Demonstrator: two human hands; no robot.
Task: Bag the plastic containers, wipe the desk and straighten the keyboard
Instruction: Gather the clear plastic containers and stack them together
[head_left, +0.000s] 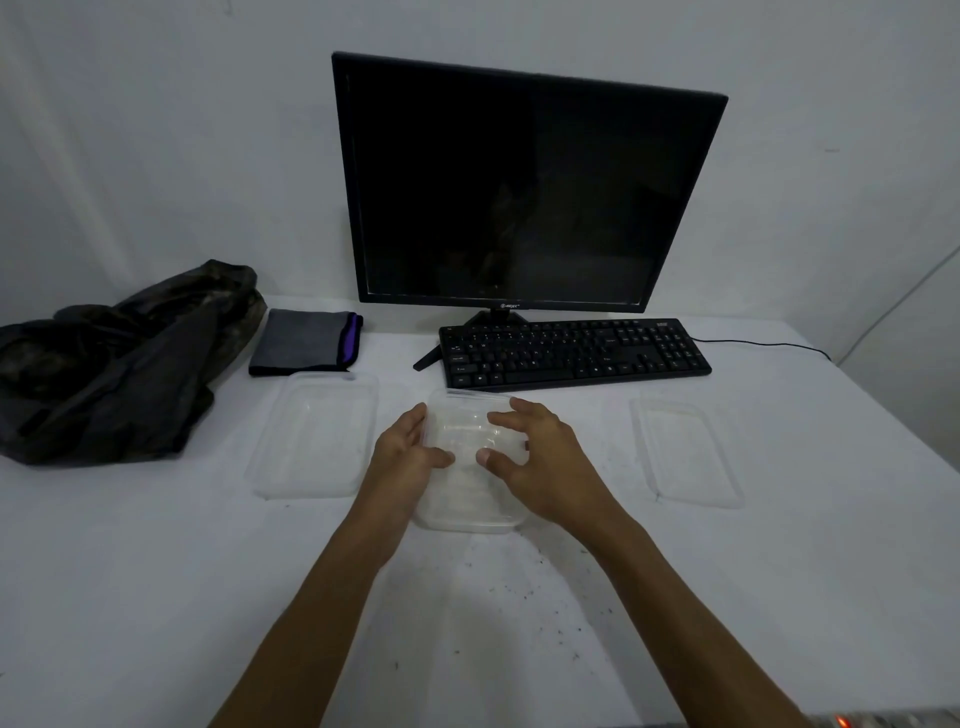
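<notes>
A clear plastic container (467, 499) sits in the middle of the white desk (156, 597), with a clear lid tilted on top of it. My left hand (408, 449) holds its left side, thumb over the top. My right hand (535, 457) grips its right side, fingers curled over the lid. Another clear container (314, 436) lies to the left, and a third clear piece (685, 452) lies to the right. A dark crumpled bag (114, 364) lies at the far left. A grey cloth with a purple edge (304, 340) is folded beside it. The black keyboard (571, 353) lies slightly askew before the monitor.
A black monitor (519, 187) stands at the back against the white wall. Its stand foot (427, 358) pokes out left of the keyboard. The keyboard cable (769, 343) runs off to the right. Dark crumbs (519, 587) are scattered on the desk in front of the middle container.
</notes>
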